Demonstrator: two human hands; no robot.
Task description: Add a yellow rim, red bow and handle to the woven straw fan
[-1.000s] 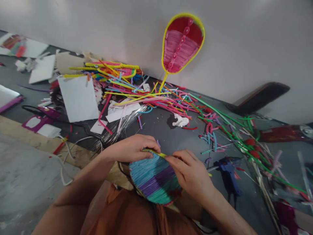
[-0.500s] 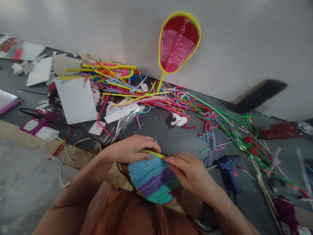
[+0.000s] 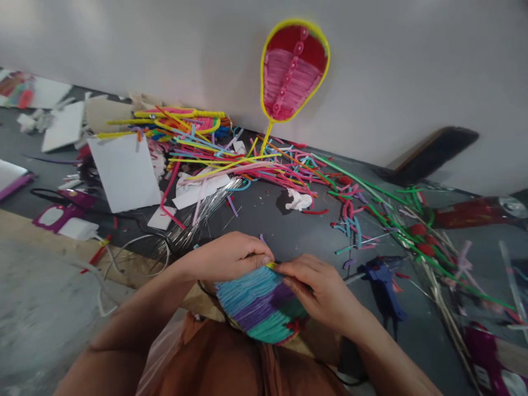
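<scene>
Low in the middle of the frame, both hands meet on a woven disc (image 3: 258,305) of fuzzy craft wire in bands of light blue, purple and teal. It sits just above the person's lap, over an orange garment (image 3: 223,363).

The left hand (image 3: 231,256) is curled over the disc's top edge. Its fingers are bent down, and thumb and forefinger are pinched shut on a short yellow strip (image 3: 271,265) at the rim. The right hand (image 3: 319,291) lies over the disc's right side, fingers half curled and closed on that edge. Its fingertips touch the same yellow strip, right against the left hand's.

Just right of the right hand, a blue glue gun (image 3: 383,283) lies on the dark floor (image 3: 264,220). Above the hands, in the middle of the frame, spreads a loose pile of craft wires (image 3: 247,157) in many colours. Green ones trail off towards the right edge. A bundle of thin silver wires (image 3: 202,217) lies above and left of the left hand, and a crumpled white scrap (image 3: 297,201) is near the centre. A white card (image 3: 124,170) leans at centre left.

At upper centre, a red and pink paddle shape with a yellow rim (image 3: 293,69) leans against the pale wall (image 3: 412,71).
</scene>
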